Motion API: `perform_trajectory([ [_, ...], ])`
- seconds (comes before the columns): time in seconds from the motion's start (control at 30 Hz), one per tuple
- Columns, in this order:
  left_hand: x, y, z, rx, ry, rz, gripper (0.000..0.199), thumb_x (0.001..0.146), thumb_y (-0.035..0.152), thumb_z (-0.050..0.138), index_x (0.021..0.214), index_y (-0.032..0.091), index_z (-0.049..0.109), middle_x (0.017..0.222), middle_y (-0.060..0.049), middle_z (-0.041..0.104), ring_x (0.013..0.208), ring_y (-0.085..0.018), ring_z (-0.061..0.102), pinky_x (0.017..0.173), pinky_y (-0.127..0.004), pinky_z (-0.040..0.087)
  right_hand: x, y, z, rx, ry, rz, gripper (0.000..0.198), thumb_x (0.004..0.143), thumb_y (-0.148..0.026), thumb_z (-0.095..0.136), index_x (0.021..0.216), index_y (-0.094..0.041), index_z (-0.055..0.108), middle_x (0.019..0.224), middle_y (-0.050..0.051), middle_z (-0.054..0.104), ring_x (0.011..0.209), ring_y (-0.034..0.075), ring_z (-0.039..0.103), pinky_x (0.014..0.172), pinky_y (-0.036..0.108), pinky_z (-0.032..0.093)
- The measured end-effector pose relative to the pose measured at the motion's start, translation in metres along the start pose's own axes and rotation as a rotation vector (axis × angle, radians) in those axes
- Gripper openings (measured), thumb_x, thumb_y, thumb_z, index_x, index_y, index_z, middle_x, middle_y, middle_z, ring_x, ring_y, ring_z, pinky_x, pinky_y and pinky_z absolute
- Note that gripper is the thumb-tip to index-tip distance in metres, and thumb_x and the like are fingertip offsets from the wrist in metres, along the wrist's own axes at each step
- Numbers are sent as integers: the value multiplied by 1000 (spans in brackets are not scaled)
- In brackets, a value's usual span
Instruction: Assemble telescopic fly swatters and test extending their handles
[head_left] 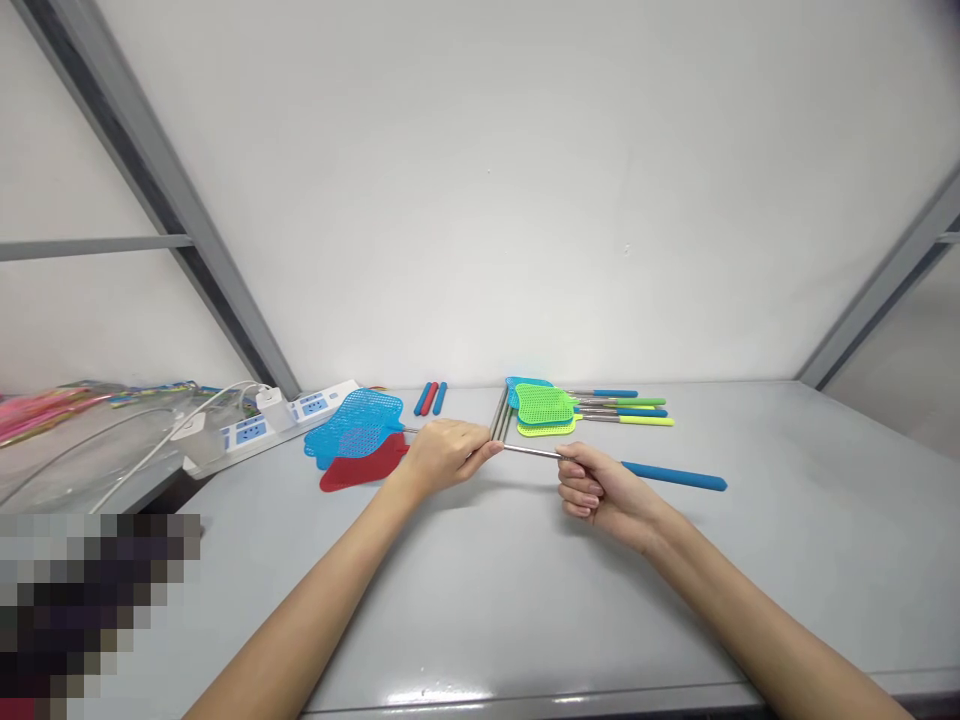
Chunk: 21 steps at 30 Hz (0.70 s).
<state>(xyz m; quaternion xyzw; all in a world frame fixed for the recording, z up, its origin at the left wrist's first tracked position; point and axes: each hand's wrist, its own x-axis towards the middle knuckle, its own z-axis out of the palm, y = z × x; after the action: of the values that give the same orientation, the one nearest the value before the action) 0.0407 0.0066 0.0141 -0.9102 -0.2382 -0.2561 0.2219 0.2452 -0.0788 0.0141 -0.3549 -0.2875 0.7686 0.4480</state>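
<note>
A fly swatter with a thin metal rod (531, 452) and a blue handle (675, 476) is held level above the table by both hands. My left hand (450, 455) is closed around the rod, hiding part of it. My right hand (596, 485) wraps the rod just short of the blue handle. Left of my left hand are blue mesh swatter heads (360, 418) and a red swatter head (367, 465). The rod seems to line up with a blue head, though my left hand covers the join. Several bare metal rods (501, 410) lie just beyond my left hand.
Behind my hands lies a pile of green, blue and yellow swatters (546, 404). Three loose blue and red handles (429, 398) rest near the wall. A power strip (281, 425) with plugs and white cables stands left, beside plastic-wrapped items (67, 430).
</note>
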Motion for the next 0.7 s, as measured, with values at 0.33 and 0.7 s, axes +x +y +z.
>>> perform_trajectory([
  [0.33,0,-2,-3,8,-9,-27,30,81,31,35,57,17,46,49,2,49,46,-9,46,46,-21,26,0,-5,-5,-37,3,-32,33,70,-31,51,48,-18,30,39,-9,14,36,5,15,38,20,20],
  [0.7,1,0,-9,22,-17,-45,34,82,32,32,54,17,44,46,2,47,46,-10,46,45,-23,23,2,-9,-13,-11,3,-16,34,70,-28,52,46,-18,30,38,-9,12,35,5,13,38,21,21],
])
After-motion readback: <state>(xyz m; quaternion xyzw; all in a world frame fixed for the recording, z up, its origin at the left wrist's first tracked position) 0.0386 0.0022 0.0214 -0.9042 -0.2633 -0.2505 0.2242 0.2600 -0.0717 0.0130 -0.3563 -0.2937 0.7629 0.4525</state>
